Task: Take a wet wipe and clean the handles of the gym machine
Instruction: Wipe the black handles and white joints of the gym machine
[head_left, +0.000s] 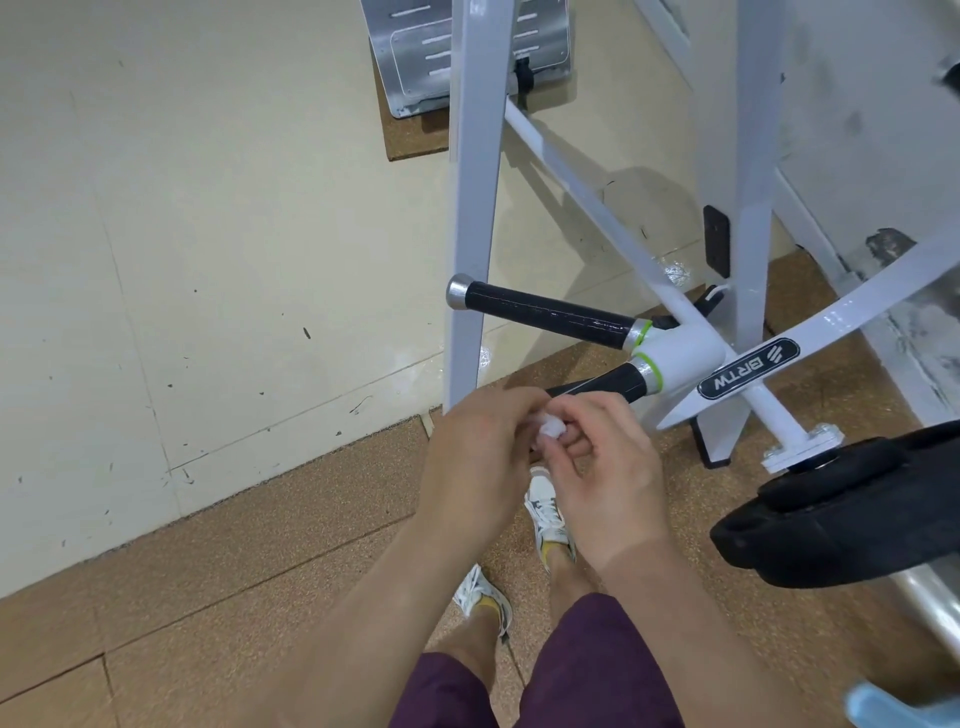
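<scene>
1. Nearest the camera are the person's dark purple shorts (587, 670) and two bare forearms, which reach forward over pale shoes (545, 514) on the cork-brown floor (260, 545).
2. The left hand (483, 447) and right hand (608, 478) meet in front of the body. Both sets of fingers (582, 415) are curled in and pinch a small, crumpled white wet wipe (550, 428) between them. It looks bunched rather than spread; whether it is being unfolded or balled up cannot be told.
3. The wipe touches no part of the machine, so judging by this the cleaning stroke has not yet begun.
4. The lower handle (608, 384) lies just beyond the hands, close above the right knuckles. Its long axis runs from the green-ringed hub (675, 358) on the right, down and leftward towards the hands. Its free end is hidden behind the left hand.
5. The upper handle (550, 314) lies farther off, above the lower one. It reaches leftward from the same hub to a metal end cap (460, 292) beside the white upright (472, 208).
6. Both hands are near the lower grip, and the right seems nearest to its exposed stretch. A short forward and upward reach would wrap the wipe round it, and the rubbing would likely go along that slanted axis.
7. A black weight plate (841, 504) sits to the right, well clear of the reach.
</scene>
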